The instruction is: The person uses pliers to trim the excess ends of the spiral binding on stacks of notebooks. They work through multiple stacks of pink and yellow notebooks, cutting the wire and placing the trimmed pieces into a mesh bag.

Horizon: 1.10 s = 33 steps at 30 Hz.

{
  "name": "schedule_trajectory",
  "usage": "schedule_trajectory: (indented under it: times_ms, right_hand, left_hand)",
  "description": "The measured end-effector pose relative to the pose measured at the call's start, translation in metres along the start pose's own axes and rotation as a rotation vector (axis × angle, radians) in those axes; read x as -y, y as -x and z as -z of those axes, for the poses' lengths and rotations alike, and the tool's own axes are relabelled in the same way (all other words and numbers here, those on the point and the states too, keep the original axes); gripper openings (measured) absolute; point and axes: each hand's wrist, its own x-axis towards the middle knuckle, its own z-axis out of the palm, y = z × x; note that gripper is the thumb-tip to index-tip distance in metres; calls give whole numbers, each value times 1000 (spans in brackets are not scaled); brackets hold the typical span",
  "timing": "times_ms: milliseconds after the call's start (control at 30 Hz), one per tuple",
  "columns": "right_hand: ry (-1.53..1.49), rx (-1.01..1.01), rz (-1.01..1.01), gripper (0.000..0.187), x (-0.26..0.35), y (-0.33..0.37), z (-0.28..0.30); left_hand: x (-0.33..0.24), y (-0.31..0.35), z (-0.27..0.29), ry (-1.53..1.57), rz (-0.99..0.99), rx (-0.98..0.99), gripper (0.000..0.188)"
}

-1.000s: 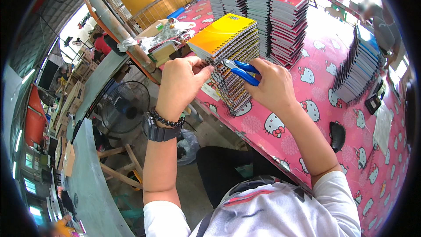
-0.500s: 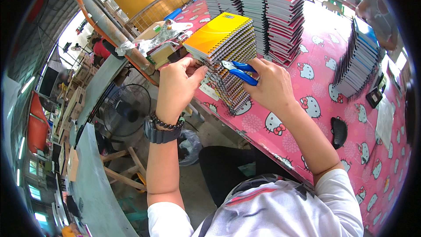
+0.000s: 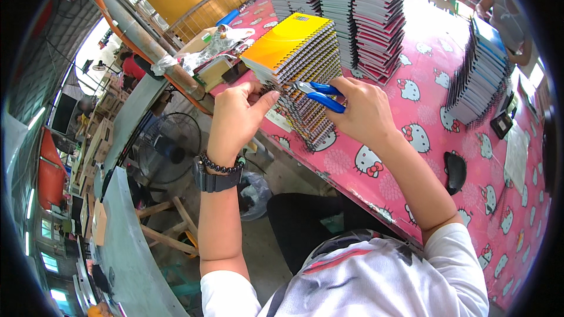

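A tall stack of spiral notebooks (image 3: 289, 40) with yellow-orange covers stands at the table's edge, its wire-bound side toward my right hand. My right hand (image 3: 365, 111) is closed around the blue handles of a pair of wire cutters (image 3: 322, 97). The cutters' metal jaws meet the coil ends near the stack's front corner, in the upper part of the pile. At that corner, my left hand (image 3: 238, 114) is closed on the notebook edges, thumb in front and fingers curled behind. Its fingertips are partly hidden by the thumb and the stack.
Behind stand several notebook stacks, one red-covered (image 3: 379, 32) and one green-covered (image 3: 338, 20). Blue-covered notebooks (image 3: 479, 76) lean at the right, near another person (image 3: 510, 20). A black case (image 3: 455, 172) lies on the pink table cover (image 3: 388, 191). A fan (image 3: 170, 147) stands left, below table height.
The view has shifted slightly, moving the stacks a little left in the picture. Both hands keep nearly the same hold, and the cutters' jaws sit slightly lower against the coils.
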Motion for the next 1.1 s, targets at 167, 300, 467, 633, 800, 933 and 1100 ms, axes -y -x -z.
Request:
schedule_trajectory:
  times_ms: [167,300,467,633,800,933,1100]
  right_hand:
    - [113,-232,182,35,-12,5,-21]
    - [25,95,-36,44,1,2,-11]
    - [99,-163,125,45,-8,10,-9]
    - [98,-171,129,41,-11,6,-17]
    - [17,122,-62,32,-7,1,-12]
    - [6,-47,32,33,-14,8,-13]
    - [121,-274,202,36,-14,8,-24]
  left_hand:
    - [-8,4,-7,15,-71,11,26]
    - [-3,1,-12,-123,-143,-12,25]
    - [-6,5,-9,-139,-120,-8,24]
    - [-3,2,-11,-100,-72,2,24]
    - [6,1,-11,-109,-113,-24,24]
    - [3,4,-10,-52,-19,0,24]
    - [-1,2,-11,-103,3,49,24]
